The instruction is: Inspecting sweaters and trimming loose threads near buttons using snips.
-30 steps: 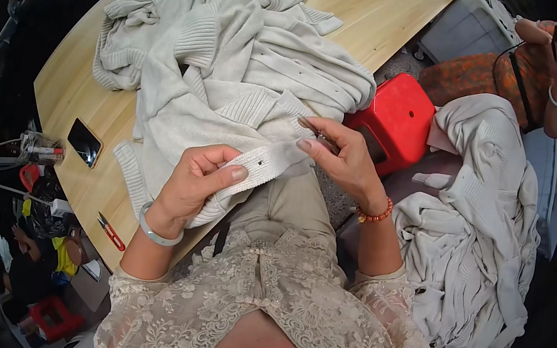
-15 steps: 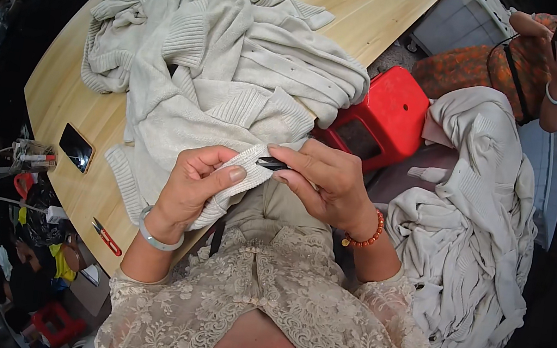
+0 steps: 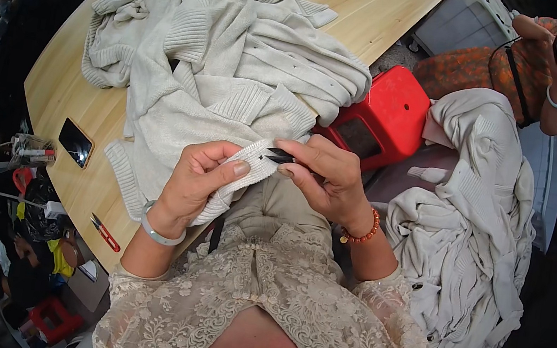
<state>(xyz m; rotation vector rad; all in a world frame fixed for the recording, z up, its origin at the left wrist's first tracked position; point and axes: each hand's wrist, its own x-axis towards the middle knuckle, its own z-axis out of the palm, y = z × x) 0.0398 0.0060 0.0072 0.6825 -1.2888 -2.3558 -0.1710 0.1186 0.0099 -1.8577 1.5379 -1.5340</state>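
Left fingers (image 3: 230, 171) pinched, bent; right fingers (image 3: 307, 155) curled

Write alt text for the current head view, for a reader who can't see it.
The left hand pinches a pale ribbed band while the right hand holds a dark pointed tool at it. Pale knitwear lies on the wooden table with a phone and red snips; a red stool and another knit heap are at right.

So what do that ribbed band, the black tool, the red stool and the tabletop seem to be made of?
Ribbed band: matte knit, going by its ridges; fibre unclear.
Black tool: perhaps dark metal, given its pointed tips; too small to be sure.
Red stool: probably moulded plastic, evenly coloured with a slight sheen.
Tabletop: wood or wood-look laminate, pale and smooth, with visible grain.
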